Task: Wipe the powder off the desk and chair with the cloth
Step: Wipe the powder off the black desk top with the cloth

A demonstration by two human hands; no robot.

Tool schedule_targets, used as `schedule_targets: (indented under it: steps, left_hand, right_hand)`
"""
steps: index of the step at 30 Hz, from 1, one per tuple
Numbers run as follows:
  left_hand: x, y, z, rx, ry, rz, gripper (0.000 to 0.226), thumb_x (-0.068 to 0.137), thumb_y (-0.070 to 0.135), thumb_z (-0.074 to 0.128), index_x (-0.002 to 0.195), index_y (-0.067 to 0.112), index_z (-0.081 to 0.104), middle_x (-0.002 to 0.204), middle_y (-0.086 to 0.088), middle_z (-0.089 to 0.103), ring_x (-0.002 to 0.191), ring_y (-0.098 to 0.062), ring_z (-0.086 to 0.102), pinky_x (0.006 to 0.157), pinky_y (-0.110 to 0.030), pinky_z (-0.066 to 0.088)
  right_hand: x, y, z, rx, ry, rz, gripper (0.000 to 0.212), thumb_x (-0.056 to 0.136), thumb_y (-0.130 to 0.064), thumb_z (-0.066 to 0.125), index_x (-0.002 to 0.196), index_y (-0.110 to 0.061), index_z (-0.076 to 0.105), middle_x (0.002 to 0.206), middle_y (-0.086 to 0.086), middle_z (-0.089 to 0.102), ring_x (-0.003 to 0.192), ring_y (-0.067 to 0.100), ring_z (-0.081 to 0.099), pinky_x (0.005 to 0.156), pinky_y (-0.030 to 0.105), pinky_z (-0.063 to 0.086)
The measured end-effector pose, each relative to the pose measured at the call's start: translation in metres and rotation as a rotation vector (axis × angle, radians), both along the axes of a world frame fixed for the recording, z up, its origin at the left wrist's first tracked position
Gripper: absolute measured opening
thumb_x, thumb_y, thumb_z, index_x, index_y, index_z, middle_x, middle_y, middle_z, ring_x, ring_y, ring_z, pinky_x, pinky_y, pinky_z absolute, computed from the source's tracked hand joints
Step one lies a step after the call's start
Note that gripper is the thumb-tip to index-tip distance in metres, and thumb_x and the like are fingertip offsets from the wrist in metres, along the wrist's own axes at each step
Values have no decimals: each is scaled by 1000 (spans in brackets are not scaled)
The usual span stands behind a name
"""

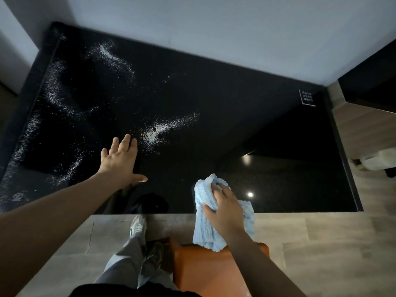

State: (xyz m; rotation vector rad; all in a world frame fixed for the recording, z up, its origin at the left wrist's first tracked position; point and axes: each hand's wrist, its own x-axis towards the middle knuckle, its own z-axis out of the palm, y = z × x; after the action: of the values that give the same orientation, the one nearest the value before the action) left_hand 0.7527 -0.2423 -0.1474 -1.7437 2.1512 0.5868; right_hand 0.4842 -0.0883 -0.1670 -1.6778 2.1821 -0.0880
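Black glossy desk (214, 125), white powder (162, 128) scattered, grey wall (214, 24), wood-look floor (321, 243)

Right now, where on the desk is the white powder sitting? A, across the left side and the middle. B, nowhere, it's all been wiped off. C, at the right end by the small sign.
A: the white powder lies in streaks and patches over the left and middle of the desk, while the right end by the small sign shows only glossy black.
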Motion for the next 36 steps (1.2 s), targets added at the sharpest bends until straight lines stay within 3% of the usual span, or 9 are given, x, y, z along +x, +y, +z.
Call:
schedule_targets:
  steps: [8, 11, 14, 18, 24, 28, 32, 36]
  left_hand:
    - [-4, 60, 9, 24, -21, -4, 116, 71, 65, 68, 152, 12, 4, 160, -7, -8, 147, -33, -4, 117, -54, 16]
    - [-4, 79, 12, 29, -11, 20, 115, 72, 64, 68, 152, 13, 4, 160, -7, -9, 147, -33, -5, 117, -53, 15]
    - [-1, 90, 18, 26, -13, 21, 115, 72, 66, 68, 153, 13, 4, 160, -7, -9, 147, -33, -4, 117, -53, 16]
    - [1, 90, 31, 17, -7, 30, 114, 73, 65, 67, 153, 14, 4, 160, -6, -9, 148, -32, -3, 117, -52, 16]
    - [11, 72, 49, -20, 37, 46, 107, 77, 64, 64, 153, 15, 6, 161, -5, -7, 148, -31, -2, 118, -51, 17]
    - [28, 52, 52, -5, 92, 53, 101, 82, 60, 61, 154, 16, 5, 161, -3, -7, 148, -29, -2, 118, -49, 16]
    - [45, 21, 57, 17, 141, 41, 99, 84, 60, 59, 154, 15, 6, 161, -3, -3, 149, -25, 0, 119, -45, 17]
    - [61, -17, 61, 31, 210, -5, 92, 87, 58, 56, 153, 14, 11, 161, -2, 7, 148, -22, 8, 119, -37, 18]
  right_hand:
    - [2, 40, 6, 55, -4, 19, 54, 81, -41, 60, 133, -26, 52, 134, -9, 50, 120, 10, 47, 94, 24, 43]
    - [0, 52, 11, 93, -11, 43, 44, 79, -39, 59, 120, -23, 58, 123, -9, 55, 104, 8, 52, 82, 21, 43]
    - [0, 58, 21, 74, -58, 14, 32, 77, -38, 58, 105, -23, 61, 111, -10, 56, 87, 3, 45, 70, 17, 33]
    - [-1, 49, 44, -18, -142, -54, 14, 74, -35, 59, 82, -27, 51, 96, -13, 49, 77, 5, 48, 58, 13, 27]
    - [2, 3, 77, -144, -161, -65, 20, 77, -32, 61, 94, -22, 59, 98, -11, 50, 86, 12, 53, 67, 23, 36]
    - [8, -45, 100, -250, -163, -87, 15, 77, -28, 66, 86, -22, 56, 95, -8, 52, 84, 14, 53, 62, 23, 33]
    - [21, -92, 119, -316, -195, -120, 16, 78, -27, 68, 89, -19, 58, 98, -6, 54, 86, 14, 54, 68, 26, 38]
    - [34, -132, 124, -349, -177, -135, 13, 77, -27, 66, 84, -23, 57, 96, -9, 52, 83, 10, 54, 61, 20, 35]
